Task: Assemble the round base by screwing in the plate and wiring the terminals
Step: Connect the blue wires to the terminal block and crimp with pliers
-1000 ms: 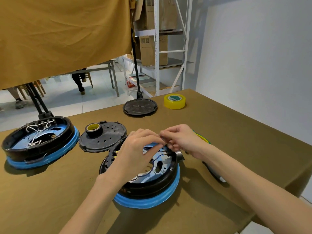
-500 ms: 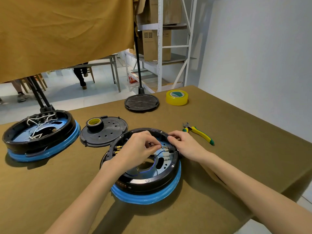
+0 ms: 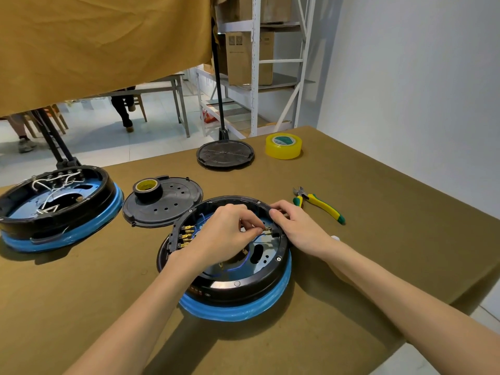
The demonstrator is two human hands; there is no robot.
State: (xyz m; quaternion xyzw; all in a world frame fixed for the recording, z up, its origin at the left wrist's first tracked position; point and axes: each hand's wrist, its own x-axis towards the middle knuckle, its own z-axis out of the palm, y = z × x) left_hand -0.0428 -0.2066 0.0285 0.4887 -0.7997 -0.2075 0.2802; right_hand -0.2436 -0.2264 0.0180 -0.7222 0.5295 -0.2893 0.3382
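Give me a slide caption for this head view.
Both hands seat a brass wire terminal inside the round black, blue-rimmed base.

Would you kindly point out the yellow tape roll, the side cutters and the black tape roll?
yellow tape roll (image 3: 283, 146), head view, outer side wall.
side cutters (image 3: 323, 206), head view, yellow handle.
black tape roll (image 3: 147, 191), head view, outer wall.

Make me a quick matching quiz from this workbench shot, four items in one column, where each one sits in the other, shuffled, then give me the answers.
Items:
1. black tape roll
2. yellow tape roll
3. cutting pliers
4. left hand

Places:
A. on the cloth just past the right hand
B. inside the round base, pinching a brass terminal
C. on the perforated black lid
D. far table edge, near the shelving

Pairs: 1-C, 2-D, 3-A, 4-B
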